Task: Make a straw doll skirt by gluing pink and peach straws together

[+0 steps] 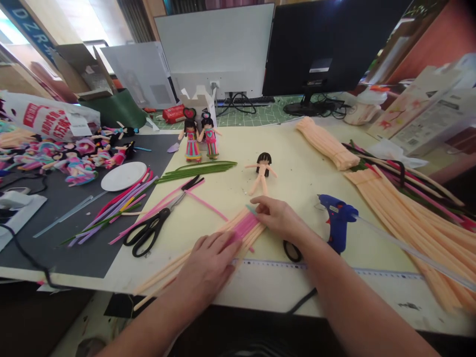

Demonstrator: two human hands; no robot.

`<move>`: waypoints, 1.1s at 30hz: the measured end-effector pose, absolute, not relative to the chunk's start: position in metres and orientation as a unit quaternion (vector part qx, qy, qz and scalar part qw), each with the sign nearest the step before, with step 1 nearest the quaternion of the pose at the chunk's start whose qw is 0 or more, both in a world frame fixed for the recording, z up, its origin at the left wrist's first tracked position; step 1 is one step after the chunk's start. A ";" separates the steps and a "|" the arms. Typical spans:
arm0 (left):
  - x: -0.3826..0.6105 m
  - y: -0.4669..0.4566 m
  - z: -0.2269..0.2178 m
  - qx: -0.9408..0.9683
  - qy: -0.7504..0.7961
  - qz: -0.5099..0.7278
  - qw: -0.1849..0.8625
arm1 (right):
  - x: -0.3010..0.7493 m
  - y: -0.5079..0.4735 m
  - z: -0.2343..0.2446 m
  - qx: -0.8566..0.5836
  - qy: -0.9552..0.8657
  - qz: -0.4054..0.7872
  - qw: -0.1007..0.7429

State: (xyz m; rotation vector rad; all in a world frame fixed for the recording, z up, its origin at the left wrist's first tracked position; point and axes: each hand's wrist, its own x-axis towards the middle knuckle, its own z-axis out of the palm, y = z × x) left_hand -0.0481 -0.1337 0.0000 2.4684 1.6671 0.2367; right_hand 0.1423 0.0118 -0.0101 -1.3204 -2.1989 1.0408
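A bundle of fuzzy pipe cleaners, with pink stems [243,227] lying over peach stems [163,273], runs slantwise across the table's front. My left hand [210,260] is closed over the middle of this bundle, palm down. At the far end, my right hand [277,216] pinches the tips beside a small light-teal piece [251,209]; its fingertips partly hide what they grip. Just beyond lies a peach pipe-cleaner doll [263,171] with black hair and no clothes. A blue glue gun [337,223] rests right of my right hand, its clear glue stick pointing backward.
Black scissors [152,230] lie left, near loose coloured stems [111,213] and a white plate [124,176]. Two dressed dolls [201,136] stand behind green stems [197,171]. A ruler [386,273] lines the front edge; peach bundles [401,213] fill the right. Monitors [219,49] stand behind.
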 end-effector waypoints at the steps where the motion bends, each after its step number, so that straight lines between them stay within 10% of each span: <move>1: -0.048 -0.134 0.000 0.823 0.557 0.077 0.082 | 0.142 0.011 -0.010 -0.470 -0.782 0.366 0.185; 33: -0.084 -0.108 0.052 0.841 0.505 0.104 0.167 | 0.139 0.001 0.009 -0.492 -0.792 0.300 0.202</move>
